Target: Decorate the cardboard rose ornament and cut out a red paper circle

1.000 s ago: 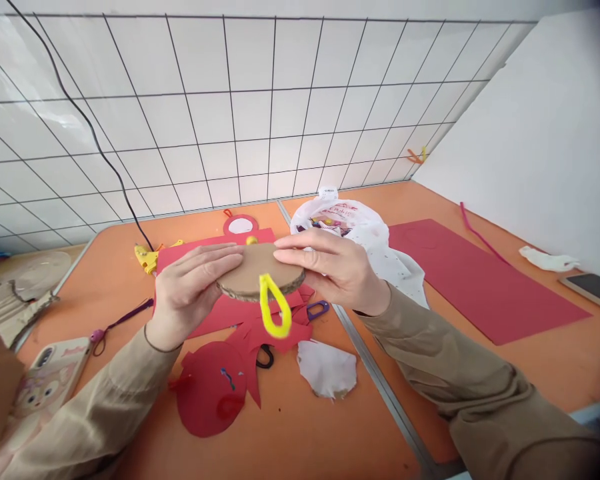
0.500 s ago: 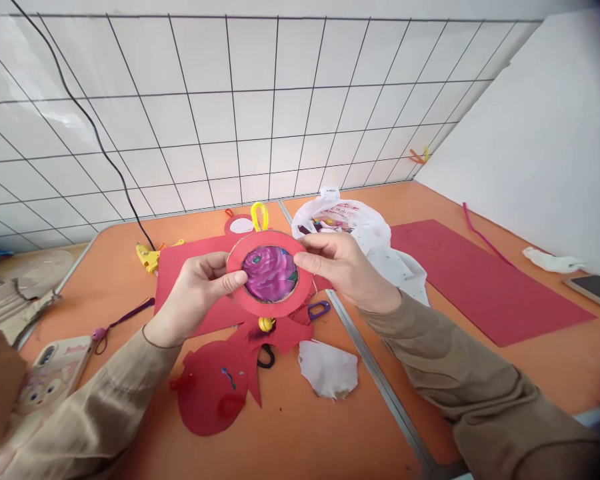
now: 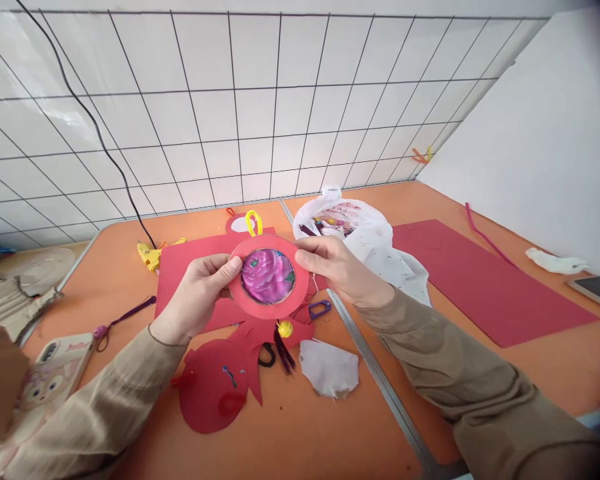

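Note:
A round red frame (image 3: 269, 310) with a purple flower picture (image 3: 267, 275) in its middle is held up over the table. On its left edge my left hand (image 3: 200, 287) is closed, thumb on the front. My right hand (image 3: 333, 263) pinches the upper right edge. A yellow fuzzy loop (image 3: 253, 223) stands at its top. Below the frame are a yellow bell (image 3: 285, 329) and a dark tassel (image 3: 283, 350). Red paper scraps (image 3: 250, 340) and a red paper circle (image 3: 213, 387) lie beneath, near a white fabric piece (image 3: 329, 368).
A white plastic bag (image 3: 375, 233) sits behind my right hand, and a large red sheet (image 3: 490, 280) lies at right. At left are a yellow glue gun (image 3: 149, 256), a phone (image 3: 55, 373) and torn cardboard (image 3: 0, 373).
The frame has tilted and turned slightly, its yellow loop shifting left. My left thumb has moved up along the rim. The bell has swung right, and the dark tassel now shows below it.

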`<action>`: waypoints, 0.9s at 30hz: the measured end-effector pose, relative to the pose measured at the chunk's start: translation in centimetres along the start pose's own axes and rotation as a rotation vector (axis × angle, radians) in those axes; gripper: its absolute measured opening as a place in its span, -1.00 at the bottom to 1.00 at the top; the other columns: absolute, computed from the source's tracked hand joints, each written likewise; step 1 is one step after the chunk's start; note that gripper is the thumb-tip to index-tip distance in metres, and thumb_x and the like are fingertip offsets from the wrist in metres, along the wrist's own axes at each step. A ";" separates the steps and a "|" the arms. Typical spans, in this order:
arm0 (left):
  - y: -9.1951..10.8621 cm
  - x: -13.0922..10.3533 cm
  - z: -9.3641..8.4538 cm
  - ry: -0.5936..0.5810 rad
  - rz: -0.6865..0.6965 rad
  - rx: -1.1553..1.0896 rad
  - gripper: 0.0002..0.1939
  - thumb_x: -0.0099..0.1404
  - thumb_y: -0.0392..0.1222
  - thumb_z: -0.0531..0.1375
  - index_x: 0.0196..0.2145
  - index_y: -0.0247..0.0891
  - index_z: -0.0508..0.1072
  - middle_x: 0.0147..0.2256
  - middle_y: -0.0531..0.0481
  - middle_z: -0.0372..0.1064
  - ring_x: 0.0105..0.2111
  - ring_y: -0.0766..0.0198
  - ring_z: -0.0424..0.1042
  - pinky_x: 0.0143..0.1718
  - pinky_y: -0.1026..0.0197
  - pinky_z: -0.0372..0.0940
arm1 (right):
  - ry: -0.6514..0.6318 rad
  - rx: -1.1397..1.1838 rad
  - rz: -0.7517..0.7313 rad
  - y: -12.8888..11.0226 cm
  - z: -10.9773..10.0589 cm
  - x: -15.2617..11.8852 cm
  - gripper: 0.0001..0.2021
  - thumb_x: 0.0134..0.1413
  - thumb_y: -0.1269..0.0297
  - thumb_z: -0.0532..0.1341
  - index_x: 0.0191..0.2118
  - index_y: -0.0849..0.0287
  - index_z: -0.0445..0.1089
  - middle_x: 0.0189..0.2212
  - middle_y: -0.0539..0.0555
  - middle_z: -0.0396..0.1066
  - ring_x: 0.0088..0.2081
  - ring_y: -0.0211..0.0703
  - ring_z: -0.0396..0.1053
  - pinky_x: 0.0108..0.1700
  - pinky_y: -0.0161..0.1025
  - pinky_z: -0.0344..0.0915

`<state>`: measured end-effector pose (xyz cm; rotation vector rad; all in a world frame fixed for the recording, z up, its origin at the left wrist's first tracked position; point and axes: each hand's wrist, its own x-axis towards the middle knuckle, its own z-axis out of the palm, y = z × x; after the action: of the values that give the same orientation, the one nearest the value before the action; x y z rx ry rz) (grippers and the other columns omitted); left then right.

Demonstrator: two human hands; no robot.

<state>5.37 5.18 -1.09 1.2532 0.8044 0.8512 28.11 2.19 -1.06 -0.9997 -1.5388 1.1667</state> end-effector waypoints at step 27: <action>-0.3 0.3 -0.4 0.012 0.023 0.000 -0.67 0.16 0.04 0.34 -0.46 -0.33 0.55 -0.50 -0.02 0.48 -0.50 0.31 0.42 -0.45 0.28 0.37 | 0.008 -0.006 0.051 0.9 0.0 0.3 -0.57 0.10 -0.01 0.25 -0.58 0.21 0.22 -0.62 -0.09 0.10 -0.53 -0.35 0.09 -0.49 -0.32 0.04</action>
<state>5.24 5.60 -1.46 1.2606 0.8007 0.8786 28.16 2.68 -1.89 -1.0521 -1.5188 1.1925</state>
